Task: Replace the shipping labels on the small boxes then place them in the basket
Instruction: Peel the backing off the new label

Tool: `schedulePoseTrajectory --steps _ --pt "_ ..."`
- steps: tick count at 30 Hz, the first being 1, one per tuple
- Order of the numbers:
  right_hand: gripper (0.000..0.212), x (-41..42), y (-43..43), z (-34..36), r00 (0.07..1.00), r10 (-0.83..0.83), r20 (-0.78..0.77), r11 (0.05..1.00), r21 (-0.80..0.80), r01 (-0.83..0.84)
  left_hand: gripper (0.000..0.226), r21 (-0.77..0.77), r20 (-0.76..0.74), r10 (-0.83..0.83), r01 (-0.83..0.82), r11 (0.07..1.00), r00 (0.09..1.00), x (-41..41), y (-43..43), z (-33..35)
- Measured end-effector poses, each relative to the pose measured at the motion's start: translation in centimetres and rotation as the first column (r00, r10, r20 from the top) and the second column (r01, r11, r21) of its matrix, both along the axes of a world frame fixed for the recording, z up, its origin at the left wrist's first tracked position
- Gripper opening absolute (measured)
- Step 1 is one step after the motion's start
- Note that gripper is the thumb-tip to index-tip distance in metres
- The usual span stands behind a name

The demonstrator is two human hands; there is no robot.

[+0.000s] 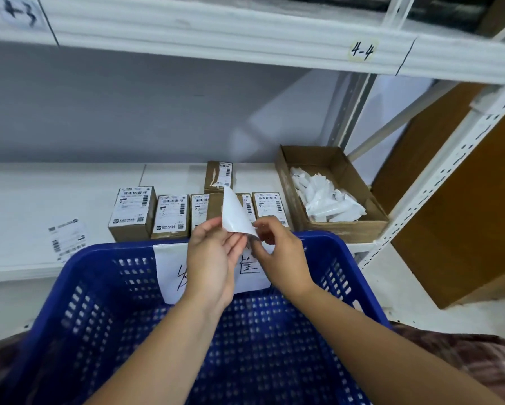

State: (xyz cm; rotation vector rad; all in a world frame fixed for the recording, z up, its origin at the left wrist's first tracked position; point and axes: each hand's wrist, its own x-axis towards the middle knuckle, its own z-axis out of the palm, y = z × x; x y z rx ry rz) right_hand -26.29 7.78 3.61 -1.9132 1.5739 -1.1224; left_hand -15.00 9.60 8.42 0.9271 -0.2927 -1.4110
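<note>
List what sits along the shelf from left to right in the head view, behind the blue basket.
From the left: loose label sheets, leftmost small box, second small box, rightmost labelled box, open carton of paper scraps. Middle boxes around the peeled label are skipped.

Stockroom, numbered shelving (359,51), labelled parcels (133,213)

Small boxes (187,211) behind basket (105,287); carton (359,229) right.
</note>
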Motion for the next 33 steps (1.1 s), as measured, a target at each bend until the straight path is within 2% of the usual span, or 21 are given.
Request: schedulePoseTrajectory --steps 2,5,8,10,13,15,17,22,26,30,33 --pt "0.013 0.0 -0.3 -0.1 0.996 -0.051 0.071 0.997 0.064 0.046 0.019 -0.038 -0.008 -0.032 0.032 0.999 0.999 0.4 0.0 0.2" --pt "0.023 -0.2 -0.7 -0.3 0.986 -0.111 0.124 0.988 0.119 0.097 0.019 -0.077 0.016 -0.114 0.115 0.99 0.993 1.1 -0.3 0.1" --pt "0.024 -0.6 -1.2 -0.8 0.967 -0.169 0.19 0.976 0.171 0.136 0.019 -0.096 0.002 -0.238 0.237 0.967 0.971 1.7 -0.6 -0.8" --pt "0.02 -0.9 -1.7 -1.3 0.927 -0.234 0.292 0.958 0.234 0.168 0.018 -0.101 0.012 -0.272 0.272 0.957 0.962 2.0 -0.9 -1.7" --pt "0.011 -1.2 -2.8 -1.1 0.79 -0.333 0.514 0.918 0.369 0.147 0.018 -0.019 0.204 -0.245 0.253 0.967 0.948 2.4 -1.6 -2.9" --pt "0.014 -1.3 -3.5 -0.7 0.655 -0.369 0.66 0.89 0.453 0.045 0.021 0.048 0.334 -0.203 0.199 0.979 0.92 2.6 -2.3 -3.7" --pt "0.016 -1.3 -4.2 -0.5 0.536 -0.411 0.737 0.857 0.513 -0.048 0.024 0.073 0.443 -0.155 0.136 0.988 0.883 2.8 -3.2 -4.6" --pt "0.013 -0.6 -6.0 -0.9 0.418 -0.514 0.749 0.794 0.6 -0.098 0.026 0.028 0.712 -0.077 0.082 0.996 0.698 3.8 -5.5 -6.1" --pt "0.011 0.4 -7.1 -1.1 0.368 -0.553 0.748 0.774 0.625 -0.107 0.021 -0.023 0.832 -0.013 0.058 0.998 0.555 4.7 -7.2 -6.7" --pt "0.012 1.5 -7.7 -1.1 0.357 -0.55 0.755 0.783 0.615 -0.092 0.011 0.04 0.858 -0.057 0.044 0.998 0.51 5.5 -9.2 -7.9" --pt "0.016 1.8 -8.2 -1.2 0.366 -0.54 0.758 0.785 0.61 -0.105 0.035 0.136 0.836 -0.165 0.094 0.986 0.524 5.5 -10.0 -8.5"
